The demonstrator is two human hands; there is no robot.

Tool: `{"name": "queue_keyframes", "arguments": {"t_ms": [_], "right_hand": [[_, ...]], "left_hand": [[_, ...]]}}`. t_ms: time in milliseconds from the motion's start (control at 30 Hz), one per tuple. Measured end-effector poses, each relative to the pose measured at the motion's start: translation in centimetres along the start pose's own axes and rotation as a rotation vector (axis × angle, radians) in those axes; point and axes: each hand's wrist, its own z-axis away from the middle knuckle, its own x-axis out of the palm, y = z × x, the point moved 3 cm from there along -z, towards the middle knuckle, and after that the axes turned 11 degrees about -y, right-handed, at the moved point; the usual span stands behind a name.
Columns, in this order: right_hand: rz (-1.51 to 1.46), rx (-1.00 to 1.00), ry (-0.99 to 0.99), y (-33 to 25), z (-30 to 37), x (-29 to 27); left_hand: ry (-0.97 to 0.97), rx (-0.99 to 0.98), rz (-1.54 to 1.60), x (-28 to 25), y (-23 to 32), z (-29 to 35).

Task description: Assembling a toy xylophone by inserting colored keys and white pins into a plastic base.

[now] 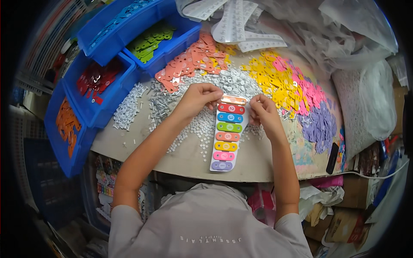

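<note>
A toy xylophone (226,135) lies on the table in front of me, a white base carrying a column of coloured bars. The orange bar (232,99) at its far end looks shiny. My left hand (198,99) is closed in a pinch at the left end of that bar, its fingertips on the far left corner of the xylophone. Just off the right end of the same bar, my right hand (263,112) has its fingers curled together; whatever they hold is hidden. Around and under both hands lie small white round pieces (204,139) and grey washer-like pieces (234,81).
Blue bins (101,101) with red, green, orange and blue bars stand at the left. White pegs (129,107) and metal screws (160,107) lie beside them. Coral (185,64), yellow (269,77), pink (312,92) and purple bars (319,127) form heaps. Plastic bags (365,99) crowd the right.
</note>
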Motion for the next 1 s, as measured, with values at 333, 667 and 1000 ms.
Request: {"name": "queue_keyframes", "arguments": {"t_ms": [333, 667, 1000], "right_hand": [[0.096, 0.093, 0.025, -0.6, -0.9, 0.0], [0.333, 0.300, -0.113, -2.0, -2.3, -1.3], [0.462, 0.352, -0.198, -1.2, -4.0, -2.0]], "left_hand": [[-0.059, -0.031, -0.017, 0.0, -0.5, -1.3], [-0.136, -0.307, -0.301, -0.9, -0.1, -2.6], [-0.022, -0.180, -0.128, -0.4, -3.0, -4.3]]}}
